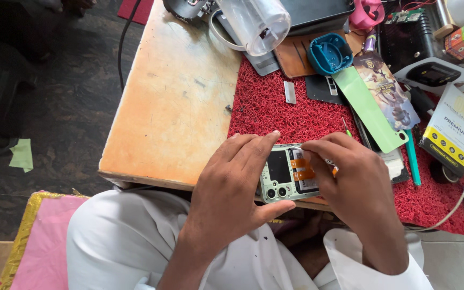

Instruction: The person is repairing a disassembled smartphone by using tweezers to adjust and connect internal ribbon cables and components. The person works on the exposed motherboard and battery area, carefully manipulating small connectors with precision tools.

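Red bristly mat (275, 107) over a worn wooden bench (173, 102), opened phone (288, 174) at the near edge between my hands.

My left hand (232, 188) wraps the phone's left end, thumb under the near side and fingers curled over the far edge, holding it firmly. My right hand (350, 177) is pinched narrow on something small at the phone's upper right; whether it is a tool or a part I cannot tell, since my fingers hide it. As I judge it, the back cover is already off, because the board, orange flex strips and camera rings lie bare, and the inside work is under way with reassembly left. Farther off, to the right, lie a green plastic strip (369, 110), a blue round cap (330, 53) and a yellow-and-white box (452, 131).
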